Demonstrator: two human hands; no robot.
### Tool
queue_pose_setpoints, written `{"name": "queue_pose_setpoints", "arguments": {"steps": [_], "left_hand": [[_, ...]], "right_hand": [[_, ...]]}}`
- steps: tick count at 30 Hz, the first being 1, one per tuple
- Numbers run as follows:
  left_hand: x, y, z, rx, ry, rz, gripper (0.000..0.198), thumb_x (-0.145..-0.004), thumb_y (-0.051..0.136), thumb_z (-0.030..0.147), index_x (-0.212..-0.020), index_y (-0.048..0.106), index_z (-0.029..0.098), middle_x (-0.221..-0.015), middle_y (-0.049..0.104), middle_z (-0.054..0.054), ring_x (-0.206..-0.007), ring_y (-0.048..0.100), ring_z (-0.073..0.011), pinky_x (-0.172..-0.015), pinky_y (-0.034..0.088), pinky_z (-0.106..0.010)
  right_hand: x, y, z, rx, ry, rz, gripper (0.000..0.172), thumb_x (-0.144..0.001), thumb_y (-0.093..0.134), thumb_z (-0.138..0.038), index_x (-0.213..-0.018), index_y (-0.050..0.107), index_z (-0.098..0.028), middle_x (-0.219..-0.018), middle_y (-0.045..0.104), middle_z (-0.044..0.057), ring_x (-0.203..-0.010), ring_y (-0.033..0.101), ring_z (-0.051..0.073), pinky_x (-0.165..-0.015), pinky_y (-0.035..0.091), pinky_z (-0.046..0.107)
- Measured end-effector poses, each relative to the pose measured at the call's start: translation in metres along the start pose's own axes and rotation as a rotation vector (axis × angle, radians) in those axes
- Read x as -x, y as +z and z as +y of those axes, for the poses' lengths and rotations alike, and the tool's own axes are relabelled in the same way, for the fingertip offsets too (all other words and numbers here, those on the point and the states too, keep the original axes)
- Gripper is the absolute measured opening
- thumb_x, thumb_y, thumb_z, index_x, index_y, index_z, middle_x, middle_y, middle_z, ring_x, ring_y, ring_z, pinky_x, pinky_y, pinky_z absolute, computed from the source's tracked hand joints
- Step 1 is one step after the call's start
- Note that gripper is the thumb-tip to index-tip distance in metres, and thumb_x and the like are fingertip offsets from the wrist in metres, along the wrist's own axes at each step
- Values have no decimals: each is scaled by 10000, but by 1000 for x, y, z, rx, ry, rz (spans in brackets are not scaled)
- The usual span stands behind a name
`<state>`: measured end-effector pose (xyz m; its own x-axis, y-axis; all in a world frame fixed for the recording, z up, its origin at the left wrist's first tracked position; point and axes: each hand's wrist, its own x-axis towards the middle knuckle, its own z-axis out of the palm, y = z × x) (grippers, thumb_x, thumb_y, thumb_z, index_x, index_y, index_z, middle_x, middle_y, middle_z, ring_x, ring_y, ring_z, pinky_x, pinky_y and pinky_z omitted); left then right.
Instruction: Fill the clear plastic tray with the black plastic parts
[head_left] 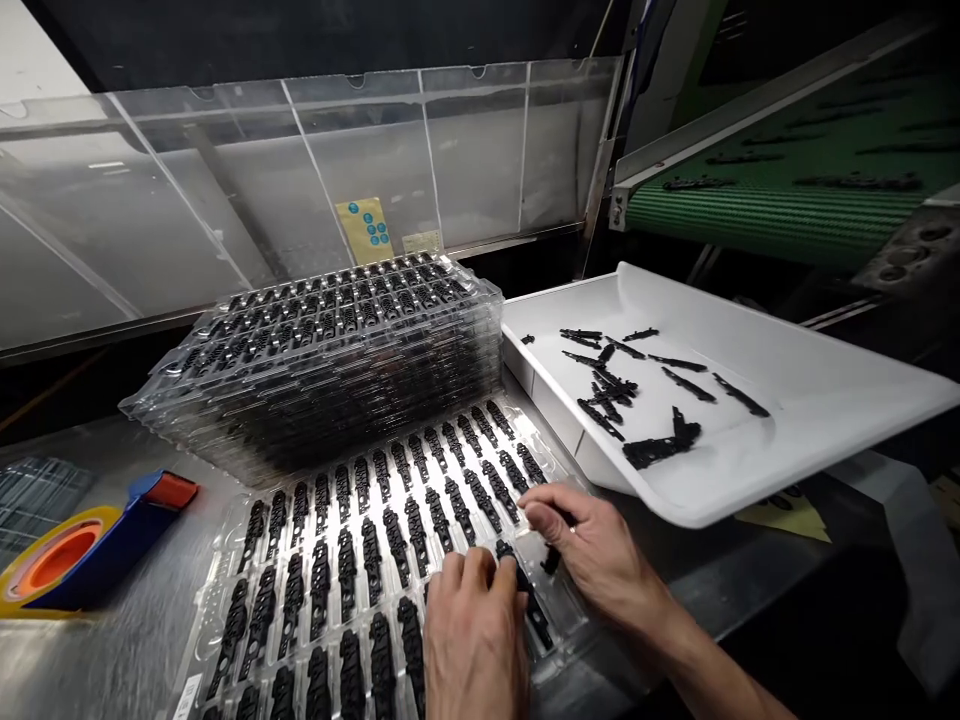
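Note:
A clear plastic tray [217, 590] lies on the metal table with rows of slim black plastic parts [347, 567] in its pockets. My left hand [476, 630] rests low over the tray's near right portion, fingers bent and close together. Beside its index finger and thumb is one black part [534, 608]; what lies under the fingers is hidden. My right hand [600, 550] hovers at the tray's right edge, thumb and index finger pinched together. A dark piece of a black plastic part [552, 560] shows beneath its curled fingers, mostly covered by the hand.
Behind the tray rises a stack of filled clear trays [390, 370]. To the right, a white bin [712, 490] holds loose black parts. A green conveyor belt [765, 215] carries more at upper right. A blue tape dispenser [112, 560] sits at left.

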<state>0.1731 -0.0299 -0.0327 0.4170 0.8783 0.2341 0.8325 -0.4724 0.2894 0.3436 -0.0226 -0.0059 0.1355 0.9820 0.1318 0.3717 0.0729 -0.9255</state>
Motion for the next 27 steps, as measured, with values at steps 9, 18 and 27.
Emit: {"name": "queue_pose_setpoints", "arguments": {"steps": [9, 18, 27], "left_hand": [[-2, 9, 4, 14, -20, -44, 149, -851, 580, 168, -937, 639, 273, -896, 578, -1, -830, 471, -212, -701, 370, -361], [0, 14, -1, -14, 17, 30, 206, -783, 655, 121, -910, 661, 284, -847, 582, 13, -791, 465, -197, -673, 352, -342], [0, -4, -6, -18, 59, 316, 285, -841, 498, 71, -1055, 642, 194, -1049, 629, -73, -985, 509, -262, -848, 400, -419]], "right_hand": [[10, -10, 7, 335, -70, -212, 157, -898, 530, -216, -1018, 632, -225, -1005, 642, 29, -910, 594, 167, -826, 480, 304], [-7, 29, 0, 734, -227, -253, 205, -861, 523, -115, -1018, 630, -190, -849, 621, 50, -841, 556, 208, -754, 461, 336], [3, 17, -2, 635, -298, -273, 249, -901, 417, -66, -1000, 607, -193, -878, 605, 41, -831, 543, 182, -771, 453, 336]]}}
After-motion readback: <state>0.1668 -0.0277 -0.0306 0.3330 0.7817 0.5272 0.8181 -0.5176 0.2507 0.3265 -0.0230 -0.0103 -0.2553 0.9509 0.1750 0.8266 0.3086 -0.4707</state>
